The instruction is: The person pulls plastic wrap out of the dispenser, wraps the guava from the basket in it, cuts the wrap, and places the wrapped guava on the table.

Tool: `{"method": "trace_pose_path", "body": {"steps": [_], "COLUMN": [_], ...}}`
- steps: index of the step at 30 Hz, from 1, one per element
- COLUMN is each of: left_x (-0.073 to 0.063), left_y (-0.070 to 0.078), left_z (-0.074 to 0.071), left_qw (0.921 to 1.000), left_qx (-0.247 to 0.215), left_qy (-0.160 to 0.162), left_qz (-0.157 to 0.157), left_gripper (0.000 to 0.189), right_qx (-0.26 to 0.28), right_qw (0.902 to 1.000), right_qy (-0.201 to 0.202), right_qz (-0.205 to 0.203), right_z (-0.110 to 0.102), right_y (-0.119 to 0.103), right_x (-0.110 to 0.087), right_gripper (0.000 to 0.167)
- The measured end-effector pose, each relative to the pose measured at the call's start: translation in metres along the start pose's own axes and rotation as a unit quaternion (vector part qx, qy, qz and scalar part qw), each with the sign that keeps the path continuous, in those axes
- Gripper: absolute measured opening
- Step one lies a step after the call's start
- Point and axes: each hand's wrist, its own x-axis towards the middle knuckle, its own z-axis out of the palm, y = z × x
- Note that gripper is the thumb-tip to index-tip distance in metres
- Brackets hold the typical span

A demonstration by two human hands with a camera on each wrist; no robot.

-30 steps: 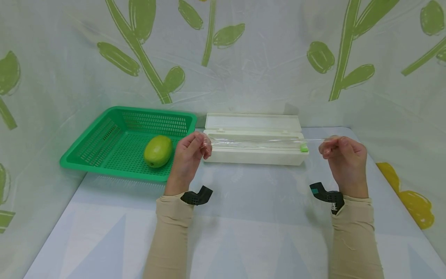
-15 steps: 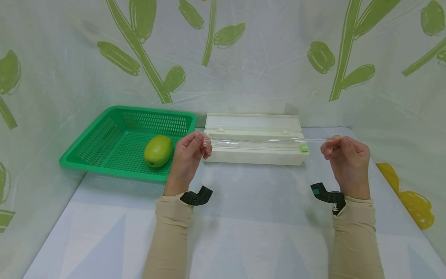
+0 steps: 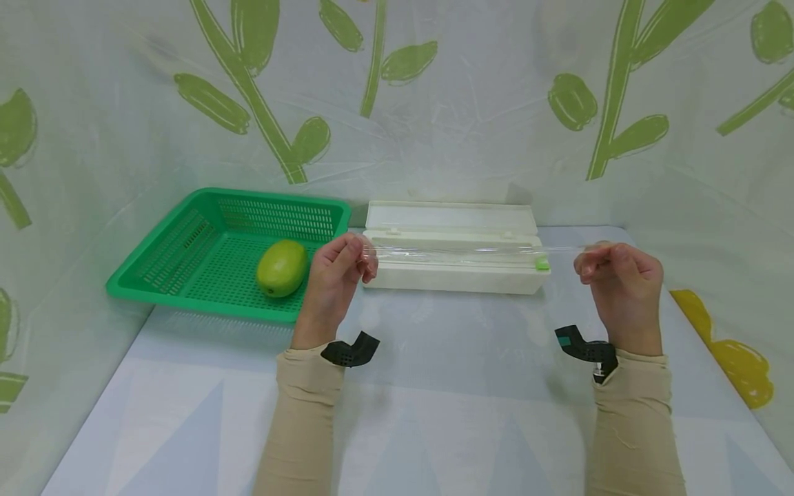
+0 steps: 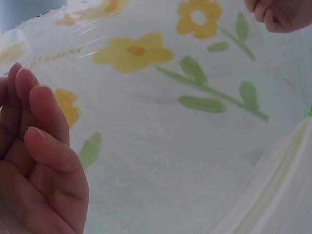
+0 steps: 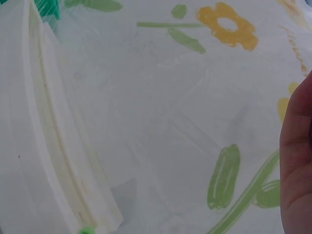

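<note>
A strip of clear cling film [image 3: 459, 253] is stretched level between my two hands in the head view. Its left end is pinched in my left hand [image 3: 335, 282], thumb against the curled fingers. At the other end, my right hand [image 3: 623, 289] pinches the film. Behind the strip stands a white cling film dispenser [image 3: 453, 280], its lid [image 3: 449, 217] raised at the back and a green slider [image 3: 542, 263] at its right end. The left wrist view shows my left fingers [image 4: 48, 112] curled toward the thumb; the right wrist view catches only one edge of the right hand [image 5: 297, 161].
Left of the dispenser, a green plastic basket [image 3: 186, 300] holds one yellow-green, mango-like fruit [image 3: 282, 269]. Its right side lies just behind my left hand. A plant-patterned sheet [image 3: 459, 138] hangs close behind the dispenser, above the pale table [image 3: 459, 358].
My right hand has drifted slightly to the right, drawing its end of the film along. My left hand has stayed almost still. Basket, fruit and dispenser are unmoved.
</note>
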Motion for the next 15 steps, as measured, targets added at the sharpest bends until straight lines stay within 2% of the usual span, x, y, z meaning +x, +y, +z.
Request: {"method": "trace_pose_path", "body": {"steps": [15], "left_x": [0.0002], "left_y": [0.0039], "left_z": [0.0032], "left_qw": [0.9998], "left_qx": [-0.001], "left_qy": [-0.008], "left_qz": [0.016], "left_gripper": [0.02], "right_qx": [0.03], "right_qw": [0.9993], "right_qy": [-0.012], "right_qz": [-0.02], "right_z": [0.004], "right_y": [-0.0023], "right_x": [0.0013], "right_gripper": [0.027]}}
